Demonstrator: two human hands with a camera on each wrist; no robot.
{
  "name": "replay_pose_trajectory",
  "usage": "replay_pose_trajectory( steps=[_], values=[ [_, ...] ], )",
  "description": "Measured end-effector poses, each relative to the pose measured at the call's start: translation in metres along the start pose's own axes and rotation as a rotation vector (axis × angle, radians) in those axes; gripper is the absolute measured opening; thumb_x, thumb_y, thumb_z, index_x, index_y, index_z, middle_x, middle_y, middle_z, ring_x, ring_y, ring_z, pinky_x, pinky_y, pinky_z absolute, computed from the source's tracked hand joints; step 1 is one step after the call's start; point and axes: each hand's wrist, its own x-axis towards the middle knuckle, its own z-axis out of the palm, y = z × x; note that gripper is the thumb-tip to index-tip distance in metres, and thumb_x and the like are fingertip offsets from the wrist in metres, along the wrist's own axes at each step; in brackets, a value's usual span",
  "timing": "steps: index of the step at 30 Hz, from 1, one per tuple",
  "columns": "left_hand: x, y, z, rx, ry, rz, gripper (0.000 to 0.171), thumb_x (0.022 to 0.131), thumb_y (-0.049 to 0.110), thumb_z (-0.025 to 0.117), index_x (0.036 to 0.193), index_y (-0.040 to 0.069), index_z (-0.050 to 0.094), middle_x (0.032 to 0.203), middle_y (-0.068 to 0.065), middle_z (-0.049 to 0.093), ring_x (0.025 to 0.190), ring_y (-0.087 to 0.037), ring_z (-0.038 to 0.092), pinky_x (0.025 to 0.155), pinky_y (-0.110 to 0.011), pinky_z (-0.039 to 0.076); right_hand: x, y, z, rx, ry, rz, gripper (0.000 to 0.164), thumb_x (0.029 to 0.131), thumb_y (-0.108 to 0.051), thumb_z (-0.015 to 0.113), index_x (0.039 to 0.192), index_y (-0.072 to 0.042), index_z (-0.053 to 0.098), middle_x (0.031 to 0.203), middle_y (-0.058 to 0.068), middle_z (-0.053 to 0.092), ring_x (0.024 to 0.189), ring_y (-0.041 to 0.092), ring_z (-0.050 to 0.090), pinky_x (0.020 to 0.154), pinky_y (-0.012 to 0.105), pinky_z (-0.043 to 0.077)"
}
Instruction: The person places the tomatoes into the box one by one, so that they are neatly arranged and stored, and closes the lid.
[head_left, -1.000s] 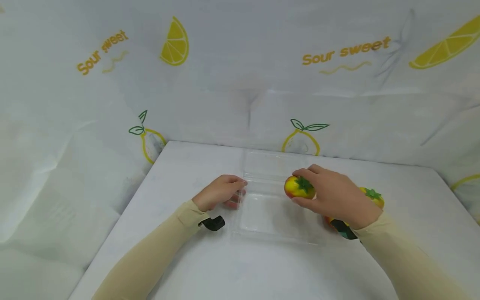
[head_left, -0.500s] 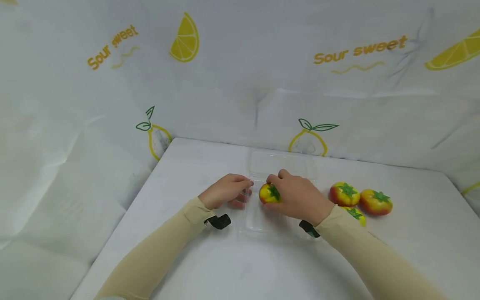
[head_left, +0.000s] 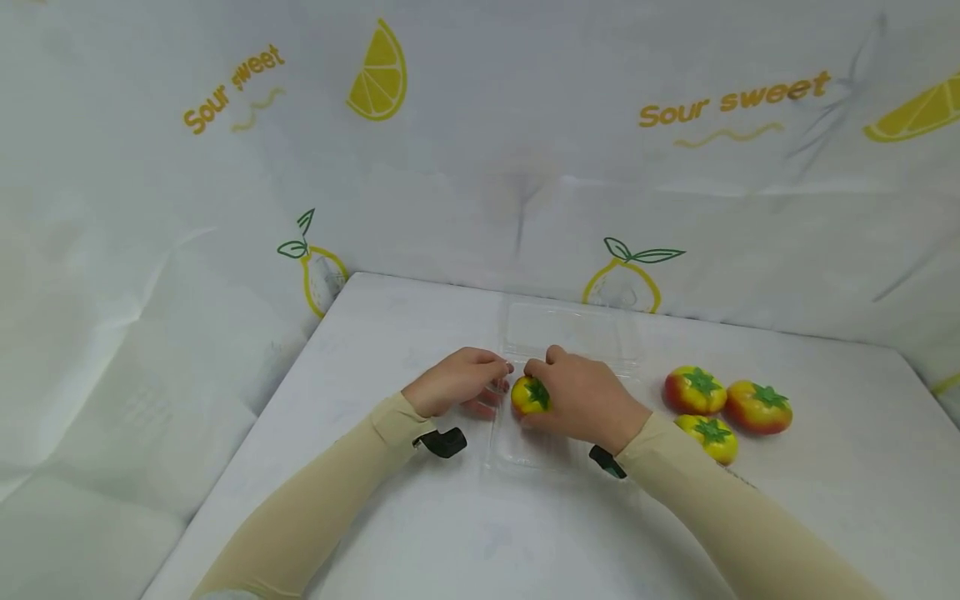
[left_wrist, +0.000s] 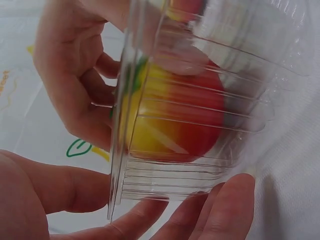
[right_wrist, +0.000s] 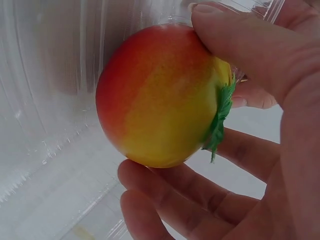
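Observation:
My right hand (head_left: 585, 404) grips a yellow-and-red persimmon (head_left: 527, 396) with a green leafy cap, inside a clear plastic box (head_left: 517, 454). Thumb and fingers lie round opposite sides of this persimmon in the right wrist view, its cap turned toward the palm. Through the ribbed box wall (left_wrist: 235, 172), the left wrist view shows it near that side. At the box's left side, my left hand (head_left: 461, 383) holds the edge, with the thumb at the rim and the fingers against the outer wall.
Right of the box, three more persimmons (head_left: 696, 390) lie close together on the white table (head_left: 465, 525). The box's clear lid (head_left: 562, 329) lies folded open toward the back. Behind the table hangs a white sheet (head_left: 480, 167) with lemon prints.
My right hand has carried the persimmon leftward and down into the box, close to its left wall. The left hand has stayed at the box's edge. The head view has shifted slightly.

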Motion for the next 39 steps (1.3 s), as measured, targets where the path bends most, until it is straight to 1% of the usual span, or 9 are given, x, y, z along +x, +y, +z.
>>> replay_pose_trajectory(
  steps=[4,11,15,20,22,24,29,34,39],
  values=[
    [0.003,0.004,0.005,0.007,-0.011,0.007,0.039,0.113,0.029,0.054,0.136,0.003,0.070,0.120,-0.016,0.068,0.101,-0.025,0.073,0.083,-0.038,0.070,-0.005,0.005,0.000,0.012,0.025,0.011,0.062,0.082,-0.051,0.092,0.129,-0.017,0.073,0.103,0.008,0.060,0.079,0.018,0.060,0.076,0.037,0.064],
    [0.006,0.011,0.014,0.026,-0.022,0.015,0.038,0.113,0.029,0.054,0.136,0.003,0.070,0.120,-0.016,0.069,0.099,-0.025,0.073,0.081,-0.037,0.070,-0.013,0.014,-0.005,0.018,0.029,0.031,0.067,0.082,-0.053,0.092,0.135,-0.016,0.071,0.105,0.008,0.062,0.081,0.018,0.060,0.078,0.039,0.065],
    [0.009,0.012,0.017,0.021,-0.026,0.013,0.038,0.113,0.030,0.054,0.134,0.003,0.070,0.122,-0.016,0.069,0.100,-0.026,0.074,0.082,-0.038,0.070,-0.022,0.019,-0.013,0.031,0.028,0.055,0.070,0.083,-0.055,0.090,0.138,-0.017,0.070,0.109,0.007,0.063,0.083,0.018,0.062,0.078,0.040,0.064],
    [0.012,0.010,0.017,0.022,-0.016,0.006,0.039,0.113,0.031,0.055,0.137,0.003,0.069,0.127,-0.015,0.071,0.101,-0.026,0.074,0.082,-0.038,0.070,-0.042,0.032,-0.029,0.066,0.058,0.111,0.073,0.085,-0.055,0.088,0.143,-0.015,0.067,0.119,0.009,0.066,0.085,0.019,0.065,0.079,0.043,0.067],
    [0.011,0.009,0.016,0.023,-0.010,0.001,0.039,0.113,0.031,0.055,0.138,0.004,0.068,0.129,-0.015,0.071,0.103,-0.027,0.075,0.083,-0.038,0.070,-0.053,0.043,-0.036,0.082,0.088,0.136,0.073,0.086,-0.054,0.088,0.144,-0.014,0.066,0.123,0.012,0.067,0.087,0.021,0.067,0.079,0.046,0.067],
    [0.010,0.009,0.014,0.024,-0.002,-0.005,0.039,0.113,0.031,0.055,0.139,0.005,0.068,0.129,-0.014,0.071,0.104,-0.027,0.074,0.083,-0.038,0.070,-0.065,0.057,-0.042,0.107,0.118,0.175,0.072,0.088,-0.054,0.086,0.144,-0.014,0.066,0.128,0.014,0.067,0.094,0.025,0.071,0.082,0.050,0.067],
    [0.005,0.006,0.009,0.028,0.030,-0.026,0.037,0.113,0.031,0.055,0.136,0.008,0.070,0.127,-0.013,0.071,0.103,-0.027,0.075,0.084,-0.038,0.069,-0.101,0.103,-0.050,0.183,0.181,0.270,0.070,0.094,-0.061,0.078,0.145,-0.016,0.063,0.133,0.016,0.066,0.113,0.034,0.070,0.090,0.058,0.061],
    [0.002,0.004,0.005,0.026,0.042,-0.033,0.036,0.112,0.032,0.055,0.135,0.008,0.071,0.128,-0.014,0.072,0.103,-0.026,0.075,0.083,-0.039,0.070,-0.135,0.151,-0.046,0.243,0.213,0.371,0.077,0.096,-0.067,0.071,0.149,-0.011,0.059,0.135,0.024,0.062,0.119,0.045,0.063,0.093,0.066,0.057],
    [-0.001,0.001,0.004,0.024,0.038,-0.042,0.038,0.112,0.031,0.054,0.137,0.008,0.070,0.130,-0.014,0.072,0.104,-0.026,0.075,0.084,-0.039,0.069,-0.157,0.186,-0.034,0.308,0.241,0.405,0.073,0.099,-0.058,0.073,0.152,-0.011,0.055,0.140,0.026,0.060,0.124,0.048,0.059,0.099,0.071,0.054]
  ],
)
